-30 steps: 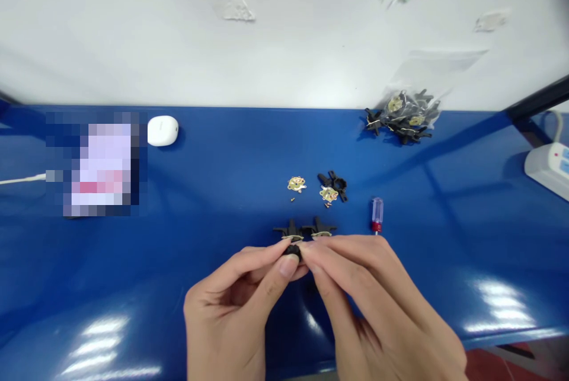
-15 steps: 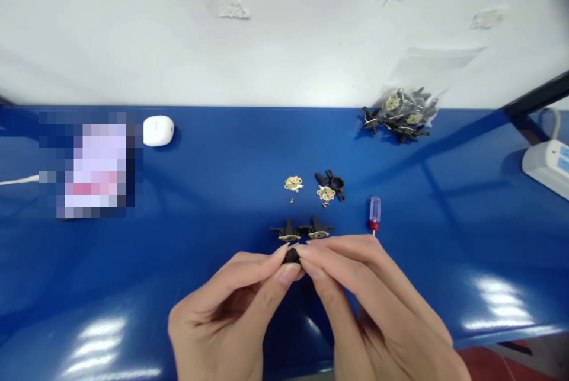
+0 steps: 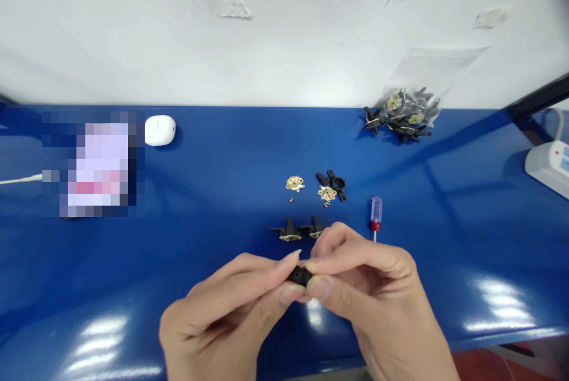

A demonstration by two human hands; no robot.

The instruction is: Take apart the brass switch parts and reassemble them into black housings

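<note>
A small black plastic part (image 3: 300, 276) is pinched between the fingertips of both hands, above the blue table; much of it is hidden. My left hand (image 3: 235, 304) grips its left end with thumb and forefinger. On its right end, the thumb and forefinger of my right hand (image 3: 364, 280) are closed. Just beyond the fingers stand two black brackets with brass-coloured plates, the left bracket (image 3: 290, 231) in full view and the right bracket (image 3: 315, 228) partly covered by my right hand. Farther back lie a loose round metal plate (image 3: 294, 183) and a second plate (image 3: 328, 193).
A black ring-shaped part (image 3: 338, 184) and tiny screws (image 3: 326, 204) lie near the plates. Right of them is a screwdriver (image 3: 376, 212). A plastic bag of black parts (image 3: 406, 114) sits at the back. At left are a white case (image 3: 160, 130) and a blurred-out device (image 3: 100, 162).
The black part has come slightly nearer and to the right. My right hand has turned, its fingers now more curled, and it covers part of the right bracket.
</note>
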